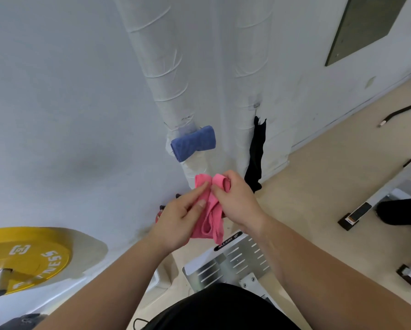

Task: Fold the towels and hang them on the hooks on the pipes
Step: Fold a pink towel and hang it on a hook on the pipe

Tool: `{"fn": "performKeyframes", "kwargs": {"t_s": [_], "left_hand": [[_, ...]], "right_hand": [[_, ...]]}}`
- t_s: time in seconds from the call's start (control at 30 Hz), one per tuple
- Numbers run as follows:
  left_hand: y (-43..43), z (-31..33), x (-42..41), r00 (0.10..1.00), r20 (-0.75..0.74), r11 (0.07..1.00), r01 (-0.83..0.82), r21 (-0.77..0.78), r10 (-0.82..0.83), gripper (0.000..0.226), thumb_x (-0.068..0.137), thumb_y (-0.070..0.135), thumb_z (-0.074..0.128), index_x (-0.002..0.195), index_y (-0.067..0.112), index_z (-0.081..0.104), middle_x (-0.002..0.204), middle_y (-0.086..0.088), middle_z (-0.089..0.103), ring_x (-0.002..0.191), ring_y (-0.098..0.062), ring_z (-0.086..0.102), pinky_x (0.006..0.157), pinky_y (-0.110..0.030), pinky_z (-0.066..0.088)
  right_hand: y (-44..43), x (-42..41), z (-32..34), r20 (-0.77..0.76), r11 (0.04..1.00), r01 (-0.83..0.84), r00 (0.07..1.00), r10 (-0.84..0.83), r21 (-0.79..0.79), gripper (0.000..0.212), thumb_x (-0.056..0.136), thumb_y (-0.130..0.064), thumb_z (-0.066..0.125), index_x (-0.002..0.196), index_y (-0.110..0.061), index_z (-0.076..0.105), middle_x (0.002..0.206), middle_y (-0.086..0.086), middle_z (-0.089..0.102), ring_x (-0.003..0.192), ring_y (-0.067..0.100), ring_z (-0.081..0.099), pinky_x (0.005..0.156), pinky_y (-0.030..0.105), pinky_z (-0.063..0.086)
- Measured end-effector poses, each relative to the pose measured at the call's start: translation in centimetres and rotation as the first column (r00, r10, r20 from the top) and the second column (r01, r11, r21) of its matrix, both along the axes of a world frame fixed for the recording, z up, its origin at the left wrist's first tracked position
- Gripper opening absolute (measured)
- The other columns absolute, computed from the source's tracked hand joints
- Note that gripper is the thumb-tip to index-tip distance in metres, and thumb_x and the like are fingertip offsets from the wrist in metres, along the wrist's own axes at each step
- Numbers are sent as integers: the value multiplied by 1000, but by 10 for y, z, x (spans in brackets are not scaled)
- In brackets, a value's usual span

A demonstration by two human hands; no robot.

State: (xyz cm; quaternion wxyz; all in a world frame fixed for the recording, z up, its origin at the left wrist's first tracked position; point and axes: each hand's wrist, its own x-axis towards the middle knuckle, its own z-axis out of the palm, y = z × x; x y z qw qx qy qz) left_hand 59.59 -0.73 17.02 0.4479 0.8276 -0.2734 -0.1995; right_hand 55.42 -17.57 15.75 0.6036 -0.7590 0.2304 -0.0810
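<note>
Grips both closed on pink towel point(211, 225): left grip point(183, 220) pinches it between thumb and forefinger, right grip point(235, 198) curls round its folded top loop. Yellow weight plate point(26, 256) lies far left; beyond the grips, blue towel point(192, 142) hangs on left pipe point(161, 67), black towel point(255, 151) on right pipe point(247, 67). Pink towel is held in mid-air, long axis pointing away toward the pipes.

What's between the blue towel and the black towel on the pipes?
Nothing hangs there: between the blue towel and black towel the head view shows only bare white pipe wrapping.
</note>
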Motion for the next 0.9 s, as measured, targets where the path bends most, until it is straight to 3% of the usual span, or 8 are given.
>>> {"fn": "performKeyframes", "kwargs": {"t_s": [0.13,0.2,0.27,0.33,0.43,0.6,0.8,0.9], "left_hand": [[-9,11,-7,1000,23,1000,2,-11,-2,72,88,39,72,152,46,38,128,33,62,116,8,60,99,-15,47],[-11,11,-8,997,60,999,-49,-12,49,77,85,23,77,149,46,41,121,30,66,109,5,65,91,-13,51],[-12,11,-3,987,93,990,-128,-55,132,72,87,6,67,143,49,50,109,22,73,97,-6,71,82,-24,58],[-10,18,3,985,79,985,-149,-91,156,73,87,-4,56,137,50,57,106,16,76,93,-15,72,82,-37,60],[-5,42,16,993,-46,986,-111,-124,106,77,82,-12,53,124,51,66,110,7,77,100,-28,71,90,-47,59],[6,86,41,923,-373,971,4,-238,-96,70,77,-8,59,137,29,61,116,-29,68,94,-36,62,86,-47,45],[21,77,46,807,-581,901,-329,-283,112,59,73,16,75,131,25,64,117,-11,72,102,-26,67,88,-39,50],[20,58,29,759,-634,849,-426,-313,147,72,73,12,78,140,29,56,123,-19,70,104,-30,68,93,-45,52]], "right_hand": [[9,2,10,30,973,64,997,-73,221,6,91,-27,62,96,-24,59,90,-1,68,87,20,70,79,41,59],[11,4,14,25,942,44,998,-55,331,12,91,-29,63,102,-23,63,94,1,72,89,20,73,84,43,60],[10,5,20,41,899,-24,999,6,438,14,96,-23,61,108,-20,66,95,4,74,84,20,74,80,40,62],[4,3,23,78,948,-51,997,27,315,16,97,-20,61,112,-21,66,100,0,72,90,14,71,81,28,59],[-17,1,28,166,985,-118,976,138,-126,47,88,-29,73,130,-36,53,129,-12,54,119,0,52,97,14,41],[-40,6,58,154,850,-520,836,526,-81,80,87,-31,78,151,-47,32,148,-23,44,129,-9,48,105,13,39],[-30,13,65,302,920,-324,919,252,219,70,93,-8,69,147,-40,40,127,-12,62,103,0,68,83,18,54],[-29,18,63,250,955,-181,961,121,235,67,95,-13,68,146,-44,37,125,-11,63,97,1,69,79,20,56]]}}
